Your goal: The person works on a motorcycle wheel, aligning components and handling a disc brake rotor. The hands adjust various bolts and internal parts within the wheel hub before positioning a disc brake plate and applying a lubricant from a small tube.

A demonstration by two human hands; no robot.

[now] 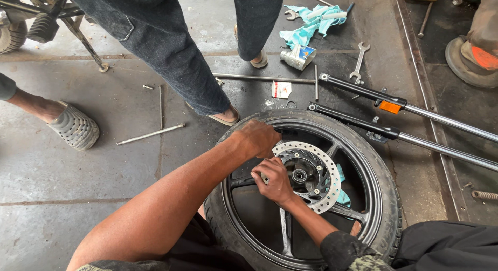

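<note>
A black motorcycle wheel with its tyre (386, 198) lies flat on the concrete floor in front of me. A drilled silver brake disc (332, 170) sits on its hub (299, 175). My left hand (257, 137) rests on the wheel at the disc's upper left edge, fingers curled down; what they grip is hidden. My right hand (273, 180) is a closed fist on the disc's left side, with the end of a small metal tool (264, 177) showing from it. A teal rag (343, 197) lies under the spokes.
Two black and chrome fork legs (394, 102) lie to the right of the wheel. A person in jeans (171, 48) stands just beyond it, and another person's grey clog (74, 127) is at the left. Spanners (359, 61), metal rods (151, 133), a teal cloth (311, 22) and a small box (298, 56) lie scattered.
</note>
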